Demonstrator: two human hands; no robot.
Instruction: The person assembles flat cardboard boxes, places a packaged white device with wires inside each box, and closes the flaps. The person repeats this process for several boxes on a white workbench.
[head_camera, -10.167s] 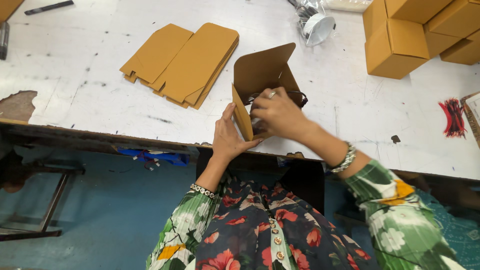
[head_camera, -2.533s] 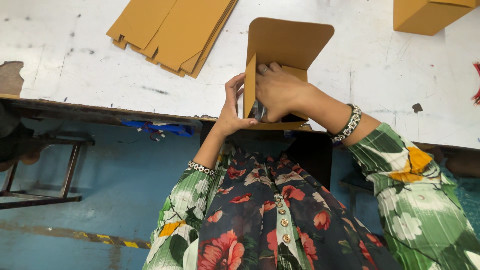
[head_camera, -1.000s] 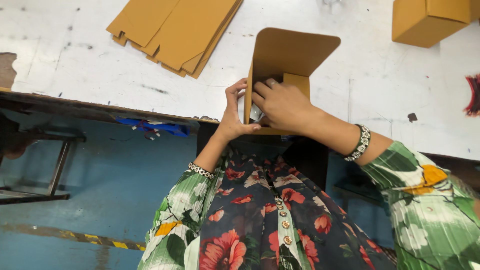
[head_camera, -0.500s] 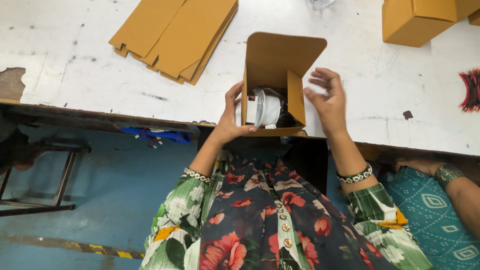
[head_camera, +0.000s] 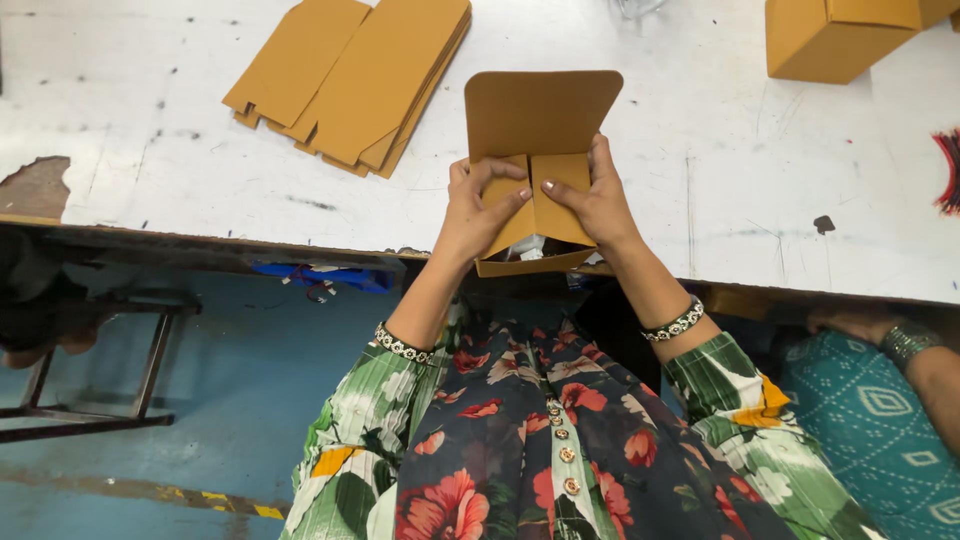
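Both hands (head_camera: 480, 205) (head_camera: 600, 200) pressing carton (head_camera: 540, 120) flaps shut

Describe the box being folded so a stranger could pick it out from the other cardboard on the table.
Start at the white worktable and go to its near edge, at the middle. There the left hand and right hand grip a small tan box from either side. Unlike the flat blanks at the back left and the closed boxes at the back right, its rounded lid flap stands open and its side flaps are pressed inward.

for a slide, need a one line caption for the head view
Both hands, left hand and right hand, press the side flaps of a small brown carton shut at the table edge.
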